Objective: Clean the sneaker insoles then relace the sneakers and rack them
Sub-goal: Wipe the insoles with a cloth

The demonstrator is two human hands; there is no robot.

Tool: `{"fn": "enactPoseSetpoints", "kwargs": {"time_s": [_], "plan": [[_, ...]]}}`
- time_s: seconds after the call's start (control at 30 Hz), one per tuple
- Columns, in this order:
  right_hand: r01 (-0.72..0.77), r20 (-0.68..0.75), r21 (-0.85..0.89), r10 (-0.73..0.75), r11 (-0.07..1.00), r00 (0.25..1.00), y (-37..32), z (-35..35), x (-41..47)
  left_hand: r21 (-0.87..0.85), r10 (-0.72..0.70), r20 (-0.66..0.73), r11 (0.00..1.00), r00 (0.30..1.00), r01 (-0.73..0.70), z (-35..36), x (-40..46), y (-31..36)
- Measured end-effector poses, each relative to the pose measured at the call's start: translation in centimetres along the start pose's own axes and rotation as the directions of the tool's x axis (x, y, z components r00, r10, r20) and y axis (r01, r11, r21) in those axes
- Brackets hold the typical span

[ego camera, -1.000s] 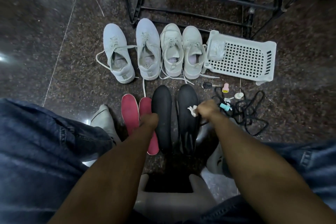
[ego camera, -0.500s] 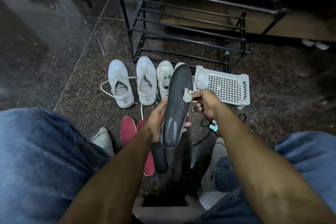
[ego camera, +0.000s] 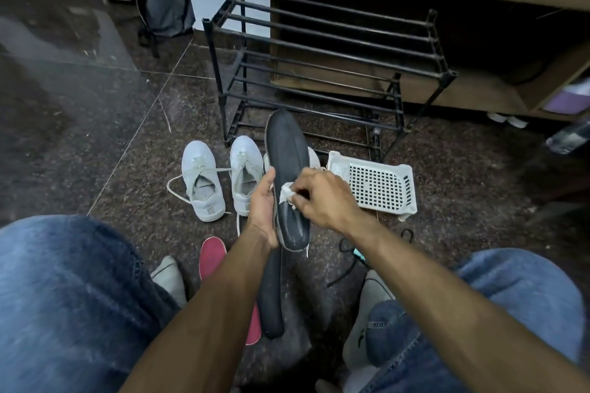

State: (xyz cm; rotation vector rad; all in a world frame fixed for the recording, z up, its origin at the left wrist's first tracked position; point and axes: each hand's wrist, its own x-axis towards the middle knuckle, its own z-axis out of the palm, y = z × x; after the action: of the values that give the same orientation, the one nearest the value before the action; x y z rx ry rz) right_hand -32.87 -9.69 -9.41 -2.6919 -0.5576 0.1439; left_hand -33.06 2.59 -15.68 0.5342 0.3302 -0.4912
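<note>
The left hand [ego camera: 263, 207] gripped the black insole [ego camera: 285, 169] from its left edge, fingers curled round the side and the thumb up along the rim, holding it raised above the floor [ego camera: 105, 143] with the toe end pointing away toward the shoe rack [ego camera: 322, 51]; the right hand [ego camera: 322, 198] pinched a small white wipe [ego camera: 286, 193] and pressed it against the insole's upper face near the middle (its fingertips were bunched on the wipe, so how much of the wipe lay under them could not be told). A second black insole [ego camera: 271, 300] lay flat on the floor directly beneath, mostly hidden by the left forearm; beside it to the left lay a red insole [ego camera: 211, 254], and a sliver of what looked like another red one showed below the arm. Two white sneakers [ego camera: 202, 182] stood side by side on the floor in front of the rack, laces loose; further white sneakers behind the raised insole were largely covered. A white perforated basket [ego camera: 380, 187] sat on the floor just right of the hands, and black laces [ego camera: 346, 260] trailed on the floor below the right wrist.
</note>
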Motion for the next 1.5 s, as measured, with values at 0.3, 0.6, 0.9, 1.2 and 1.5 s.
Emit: {"fn": "enactPoseSetpoints", "kwargs": {"time_s": [0.3, 0.6, 0.9, 1.2, 1.5], "plan": [[0.067, 0.047, -0.094, -0.063, 0.993, 0.997, -1.0, 1.0, -1.7, -0.069, 0.012, -0.039, 0.998, 0.999, -0.014, -0.6, 0.3, -0.4], [0.020, 0.089, 0.143, -0.033, 0.990, 0.996, -1.8, 2.0, -3.1, -0.115, 0.023, -0.049, 0.993, 0.999, -0.029, -1.1, 0.3, -0.5], [-0.183, -0.067, 0.072, 0.188, 0.980, 0.980, -0.5, 1.9, 0.1, -0.061, 0.031, -0.072, 0.998, 0.997, -0.035, -0.5, 0.0, -0.7], [-0.163, -0.079, 0.034, 0.165, 0.986, 0.983, -0.8, 2.5, -0.7, -0.028, 0.049, -0.109, 0.998, 0.993, -0.052, -0.3, -0.3, -0.7], [-0.121, 0.042, 0.115, 0.117, 0.986, 0.992, -2.1, 3.5, -2.8, -0.087, 0.047, -0.123, 0.995, 0.991, -0.058, -0.9, -0.7, -1.4]]}}
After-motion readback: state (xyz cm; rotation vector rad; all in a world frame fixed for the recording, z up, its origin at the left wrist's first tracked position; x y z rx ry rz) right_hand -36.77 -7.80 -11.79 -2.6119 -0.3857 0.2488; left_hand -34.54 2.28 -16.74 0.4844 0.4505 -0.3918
